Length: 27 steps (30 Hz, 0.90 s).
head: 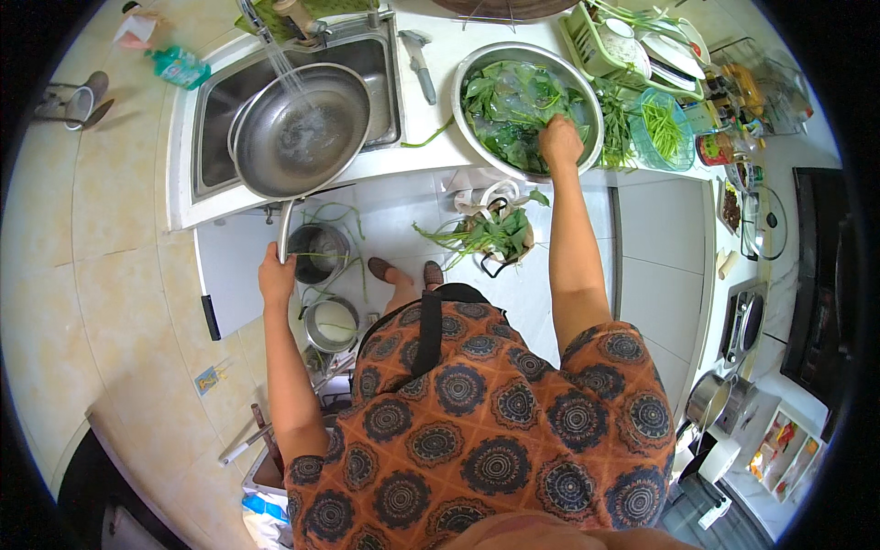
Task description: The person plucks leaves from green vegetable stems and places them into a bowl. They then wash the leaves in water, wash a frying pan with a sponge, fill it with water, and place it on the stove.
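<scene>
My left hand (277,276) grips the metal handle of a frying pan (323,148) over the sink (385,103). Water streams from the faucet (251,19) into the pan, and a little water lies on its bottom. At the right, my right hand (561,141) reaches into a stainless steel basin (459,127) of water and leafy greens (512,96). Its fingers are curled at the greens and partly hidden, touching the leaves and stems near the basin's front right side.
A peeler-like tool (421,69) and a loose stem (430,136) lie between sink and basin. Right of the basin stand a green dish rack (584,48) and a teal basket (687,155) of cut stems. Below are a bag of greens (505,237) and two pots (317,254) on the floor.
</scene>
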Available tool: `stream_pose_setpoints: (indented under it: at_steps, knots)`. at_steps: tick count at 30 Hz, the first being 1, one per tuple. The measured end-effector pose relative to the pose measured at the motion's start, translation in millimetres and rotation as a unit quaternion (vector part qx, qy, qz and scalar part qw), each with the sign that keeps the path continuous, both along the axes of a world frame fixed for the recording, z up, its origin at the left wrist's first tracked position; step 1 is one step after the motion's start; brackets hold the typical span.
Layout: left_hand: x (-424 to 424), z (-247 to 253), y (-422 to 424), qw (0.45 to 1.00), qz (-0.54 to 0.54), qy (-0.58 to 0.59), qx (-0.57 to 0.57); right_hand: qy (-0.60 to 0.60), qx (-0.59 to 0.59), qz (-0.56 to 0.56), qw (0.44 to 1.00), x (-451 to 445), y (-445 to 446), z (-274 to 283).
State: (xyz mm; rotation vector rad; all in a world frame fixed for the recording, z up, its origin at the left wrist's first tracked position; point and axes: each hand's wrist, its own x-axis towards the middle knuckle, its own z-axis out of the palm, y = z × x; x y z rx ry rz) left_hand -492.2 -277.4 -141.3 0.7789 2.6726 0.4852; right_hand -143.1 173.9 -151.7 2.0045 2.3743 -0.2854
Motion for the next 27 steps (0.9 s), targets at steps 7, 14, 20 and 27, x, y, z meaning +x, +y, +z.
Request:
stream_pose_setpoints:
  at_steps: [7, 14, 20, 27]
  knots:
    - [4, -1, 9, 1.000, -0.004, -0.014, 0.007, 0.066, -0.104, -0.058, 0.991, 31, 12, -45]
    - [3, -6, 0, 1.000, -0.005, -0.009, 0.008, 0.565, -0.232, -0.176, 0.772, 15, 2, 3]
    - [3, -11, 0, 1.000, -0.010, -0.005, 0.014, 0.627, -0.188, -0.133, 0.744, 1, -18, 46]
    - [7, -5, 3, 1.000, 0.011, -0.017, 0.015, 0.058, 0.050, 0.074, 0.994, -38, -64, 43]
